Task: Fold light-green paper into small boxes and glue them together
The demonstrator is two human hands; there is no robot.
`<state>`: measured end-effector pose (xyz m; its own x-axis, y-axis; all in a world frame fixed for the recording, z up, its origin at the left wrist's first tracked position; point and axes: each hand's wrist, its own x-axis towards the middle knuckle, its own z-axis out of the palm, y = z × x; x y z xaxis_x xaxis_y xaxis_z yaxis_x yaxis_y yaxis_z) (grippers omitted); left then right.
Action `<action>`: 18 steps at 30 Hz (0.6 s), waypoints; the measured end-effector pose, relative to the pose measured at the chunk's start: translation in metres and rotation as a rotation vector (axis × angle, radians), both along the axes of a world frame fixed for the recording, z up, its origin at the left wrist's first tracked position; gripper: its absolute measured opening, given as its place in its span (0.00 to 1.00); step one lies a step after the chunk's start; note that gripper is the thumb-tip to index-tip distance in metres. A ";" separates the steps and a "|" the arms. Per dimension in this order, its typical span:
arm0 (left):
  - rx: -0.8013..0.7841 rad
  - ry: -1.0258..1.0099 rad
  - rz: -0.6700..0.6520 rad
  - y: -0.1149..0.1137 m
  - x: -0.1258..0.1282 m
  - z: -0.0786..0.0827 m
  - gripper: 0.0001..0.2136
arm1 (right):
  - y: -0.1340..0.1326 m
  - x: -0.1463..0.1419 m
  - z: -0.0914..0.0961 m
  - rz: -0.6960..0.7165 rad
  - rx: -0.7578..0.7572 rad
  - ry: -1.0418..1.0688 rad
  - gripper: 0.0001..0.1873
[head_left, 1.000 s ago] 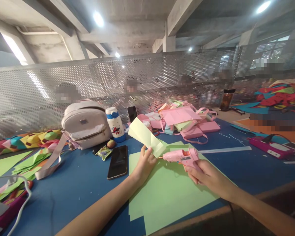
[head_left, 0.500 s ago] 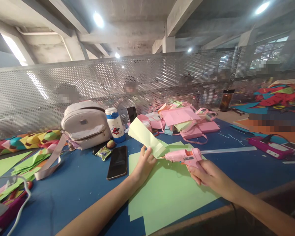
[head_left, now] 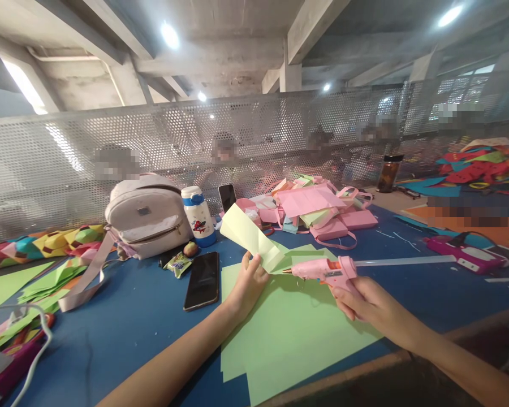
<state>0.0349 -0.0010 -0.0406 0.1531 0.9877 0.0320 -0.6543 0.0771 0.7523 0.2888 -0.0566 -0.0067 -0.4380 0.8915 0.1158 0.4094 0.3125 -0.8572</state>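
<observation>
Two grips closed: left hand [head_left: 250, 281] pinches yellow paper [head_left: 249, 230], right hand [head_left: 365, 302] wraps glue gun [head_left: 322, 270], nozzle [head_left: 288, 271] just right of left hand.

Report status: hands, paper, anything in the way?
Left hand holding folded pale-yellow paper. Right hand gripping pink glue gun, nozzle close to the paper. No obstacle seen between nozzle and paper; black phone lies left of the green sheets.

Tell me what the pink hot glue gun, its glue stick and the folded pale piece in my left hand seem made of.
Hot glue gun: likely hard plastic, smooth with a slight sheen; its nozzle looks metallic.
Glue stick: probably hot-melt adhesive, translucent and whitish.
Folded piece: paper or thin card, matte, thin-edged with flat folds; which one, I can't tell.
</observation>
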 end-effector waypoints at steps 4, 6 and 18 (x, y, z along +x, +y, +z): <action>0.016 0.015 0.000 -0.001 0.000 0.003 0.31 | -0.001 0.004 -0.001 -0.019 -0.005 -0.017 0.33; 0.024 0.019 -0.003 -0.002 0.000 0.004 0.31 | -0.001 0.005 -0.001 -0.029 -0.005 -0.027 0.33; 0.019 0.018 0.004 -0.003 0.001 0.004 0.31 | -0.007 0.010 0.003 -0.062 -0.023 -0.030 0.32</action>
<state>0.0359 -0.0040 -0.0365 0.1500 0.9875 0.0484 -0.6409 0.0599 0.7653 0.2993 -0.0640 -0.0037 -0.3849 0.9193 0.0824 0.4533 0.2661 -0.8507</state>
